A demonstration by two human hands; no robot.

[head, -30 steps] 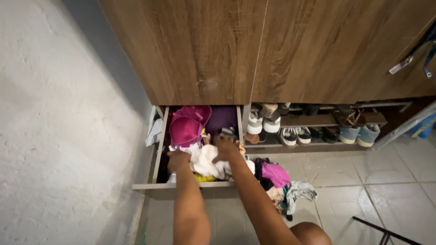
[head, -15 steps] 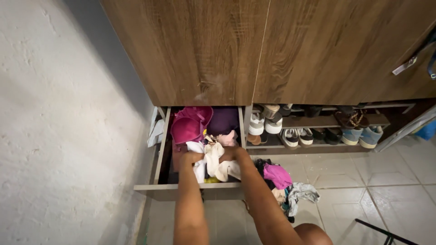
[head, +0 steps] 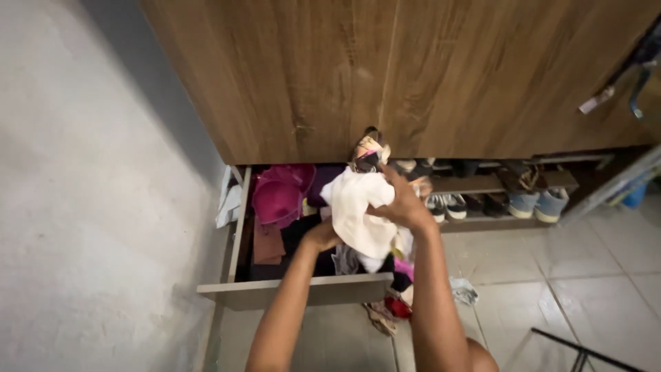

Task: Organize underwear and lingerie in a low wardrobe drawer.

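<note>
Taking the open drawer (head: 303, 293) as the mark: pink cups (head: 279, 196) lie at its left end, as before. The left hand (head: 320, 238), inside the drawer half a second ago, now pinches the lower edge of a cream cloth (head: 358, 210) lifted above it. The right hand (head: 403, 203) has risen too, clamped on the cloth's right side. Shoes (head: 537, 203) sit further right.

A wooden wardrobe (head: 427, 69) rises above the hands. Right of them, a low shelf (head: 496, 182) holds shoes (head: 533, 203), blue and white pairs side by side. Left of the hands lies a magenta cap (head: 275, 200) with a brown folded piece (head: 267, 242) just below it. Below the hands, loose clothes (head: 389, 310) lie on the tiled floor (head: 571, 275). A grey wall (head: 89, 207) stands far left.
</note>
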